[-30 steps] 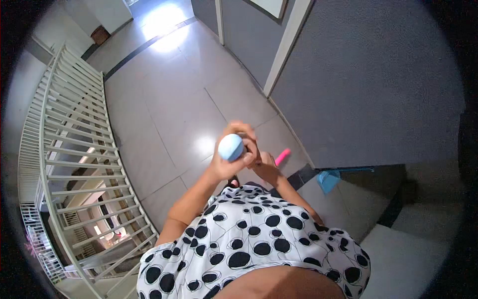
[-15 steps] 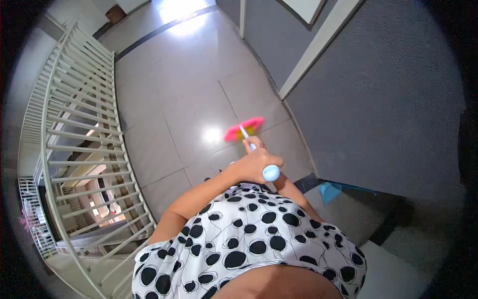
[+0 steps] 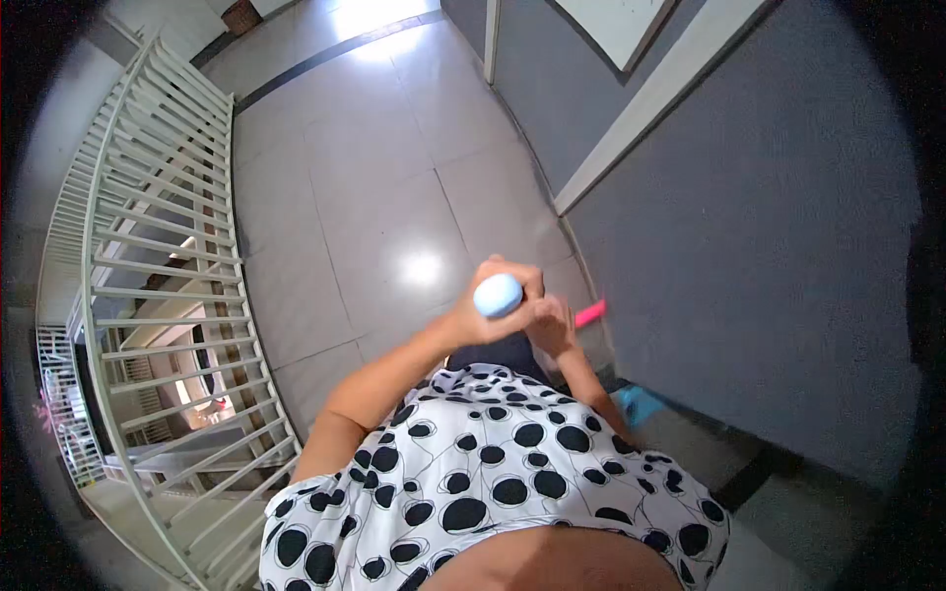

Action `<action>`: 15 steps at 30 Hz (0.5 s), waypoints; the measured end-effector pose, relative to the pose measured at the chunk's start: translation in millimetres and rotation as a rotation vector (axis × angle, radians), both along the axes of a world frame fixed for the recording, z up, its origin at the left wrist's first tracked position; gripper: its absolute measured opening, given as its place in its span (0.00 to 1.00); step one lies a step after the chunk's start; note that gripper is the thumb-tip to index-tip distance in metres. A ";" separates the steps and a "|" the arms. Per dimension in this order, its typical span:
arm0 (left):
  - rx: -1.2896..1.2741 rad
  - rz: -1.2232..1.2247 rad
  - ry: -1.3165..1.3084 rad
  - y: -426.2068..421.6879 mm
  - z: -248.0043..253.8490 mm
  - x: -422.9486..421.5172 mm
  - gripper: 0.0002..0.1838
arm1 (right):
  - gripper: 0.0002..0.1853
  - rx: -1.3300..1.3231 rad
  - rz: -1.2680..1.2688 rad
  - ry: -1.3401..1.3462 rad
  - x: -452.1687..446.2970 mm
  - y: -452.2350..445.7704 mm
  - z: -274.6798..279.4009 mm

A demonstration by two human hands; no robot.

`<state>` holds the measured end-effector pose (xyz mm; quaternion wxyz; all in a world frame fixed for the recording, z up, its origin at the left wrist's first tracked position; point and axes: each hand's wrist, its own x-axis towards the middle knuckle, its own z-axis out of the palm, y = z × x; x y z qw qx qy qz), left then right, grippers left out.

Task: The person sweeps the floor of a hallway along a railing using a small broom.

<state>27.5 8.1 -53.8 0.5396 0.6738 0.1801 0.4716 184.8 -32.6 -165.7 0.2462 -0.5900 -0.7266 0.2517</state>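
My left hand (image 3: 509,284) is closed around the top of a broom handle (image 3: 498,295), whose rounded light-blue end points up at me. Lower on the handle, my right hand (image 3: 554,330) is wrapped round it, a little blurred. Part of the pink broom head (image 3: 591,313) shows beyond my right hand, close to the foot of the grey wall. My hands and the handle's end hide most of the stick and the rest of the head.
A grey wall (image 3: 749,227) with pale trim runs along the right. White railings (image 3: 168,315) line the left side. Tiled floor (image 3: 374,217) stretches ahead to a brown basket (image 3: 240,17). A blurred light-blue object (image 3: 639,404) is low by the wall at right.
The broom head has swung right and back toward me, up to the wall. My left hand has moved up and slightly left; my right hand has shifted right and nearer my body.
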 end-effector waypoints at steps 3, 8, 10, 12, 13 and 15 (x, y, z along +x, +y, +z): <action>-0.453 -0.078 -0.005 4.0 -33.8 22.1 0.12 | 0.13 -0.204 -0.184 -0.178 20.7 -19.2 -36.1; -0.365 -0.067 0.086 -4.0 -66.9 54.7 0.11 | 0.14 -0.132 -0.102 0.051 39.2 -18.0 -101.9; -0.093 -0.058 0.198 -2.0 -66.8 58.5 0.09 | 0.14 0.013 -0.098 0.189 28.8 -4.6 -102.2; -0.076 -0.008 0.262 0.0 -59.8 56.4 0.08 | 0.13 0.105 -0.081 0.283 22.6 13.2 -95.0; -0.056 0.025 0.334 1.0 -54.2 53.8 0.08 | 0.13 0.140 -0.067 0.317 19.9 21.6 -90.4; -0.046 0.078 0.404 4.0 -53.6 53.0 0.07 | 0.12 0.221 -0.041 0.387 13.8 41.5 -84.8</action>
